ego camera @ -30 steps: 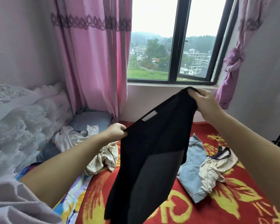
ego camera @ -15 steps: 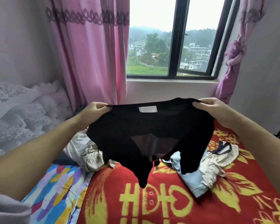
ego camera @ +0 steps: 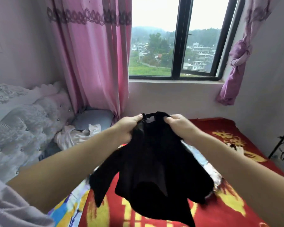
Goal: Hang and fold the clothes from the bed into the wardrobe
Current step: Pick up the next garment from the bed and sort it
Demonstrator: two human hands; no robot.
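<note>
While we look down through the head camera, the black top (ego camera: 154, 169) hangs in the air over the red blanket (ego camera: 236, 202) of the bed, gathered at its upper edge between our two hands. Our left hand (ego camera: 126, 128) has its fingers curled round one bunched side, our right hand (ego camera: 180, 126) pinches the other — the two held close together. Below the fingers the cloth drapes loose, a sleeve trailing left. We judge it light, soft and limp — it should be held at the shoulders, spread wide, for hanging or folding.
</note>
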